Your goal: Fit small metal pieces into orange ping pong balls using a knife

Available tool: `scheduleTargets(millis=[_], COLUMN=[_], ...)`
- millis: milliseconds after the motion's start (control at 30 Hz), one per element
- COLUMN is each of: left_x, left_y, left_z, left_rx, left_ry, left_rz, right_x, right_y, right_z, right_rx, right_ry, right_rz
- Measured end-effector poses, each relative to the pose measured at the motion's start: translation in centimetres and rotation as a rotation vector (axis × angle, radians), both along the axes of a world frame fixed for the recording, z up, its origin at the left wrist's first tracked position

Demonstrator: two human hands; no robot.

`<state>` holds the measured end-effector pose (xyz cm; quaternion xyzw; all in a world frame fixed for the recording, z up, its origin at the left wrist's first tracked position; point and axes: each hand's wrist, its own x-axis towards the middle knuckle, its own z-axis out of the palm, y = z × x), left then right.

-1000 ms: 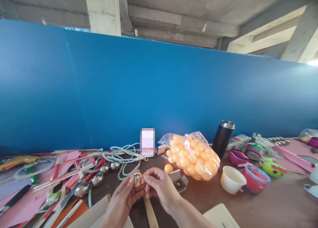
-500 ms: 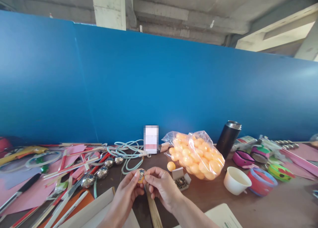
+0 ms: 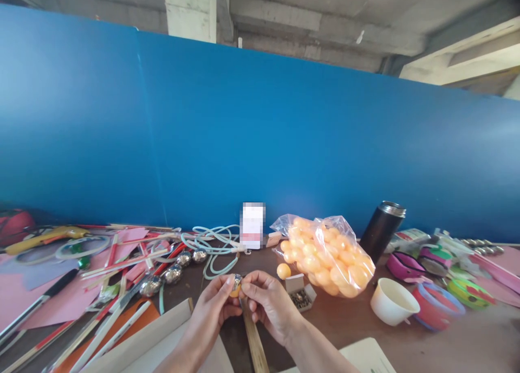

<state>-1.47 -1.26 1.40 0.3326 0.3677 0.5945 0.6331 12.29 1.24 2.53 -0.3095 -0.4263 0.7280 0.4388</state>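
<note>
- Turning slightly since a second ago, a silver-and-orange ball [image 3: 235, 286] is showing less of its silver face, while the view is swinging leftward across the surface [image 3: 329, 327].
- Left hand [image 3: 215, 303]: its grip is pinching the ball between thumb and fingers, holding it above the middle of the surface, well apart from the far edge by the blue panel [image 3: 260, 129].
- Right hand [image 3: 268, 303]: its fingertips are meeting the ball's right side; whether that grip is clasping anything, one cannot tell.
- Below the hands, a wooden strip [image 3: 254, 343] is running toward the near edge, which is lying out of view.
- Just beyond the right hand, an open small box [image 3: 294, 282] of metal bits is standing near a loose orange ball [image 3: 283, 271].
- Risk: uneven fingertip pressure could be sending the ball slipping and rolling off; a careless right-hand sweep could be tipping the small box, scattering its bits.
</note>
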Motion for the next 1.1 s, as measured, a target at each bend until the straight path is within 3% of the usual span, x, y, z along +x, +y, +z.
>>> scheduleTargets(millis=[600, 1100], left_x=[0.03, 0.06], left_y=[0.23, 0.01], left_z=[-0.30, -0.42], left_rx=[0.035, 0.068], left_ry=[0.058, 0.041], left_rz=[0.033, 0.043], right_x=[-0.27, -0.50], right_y=[-0.09, -0.35], right_z=[-0.16, -0.26], right_rx=[0.043, -0.015], right_ry=[-0.054, 0.069], right_rz=[-0.033, -0.008])
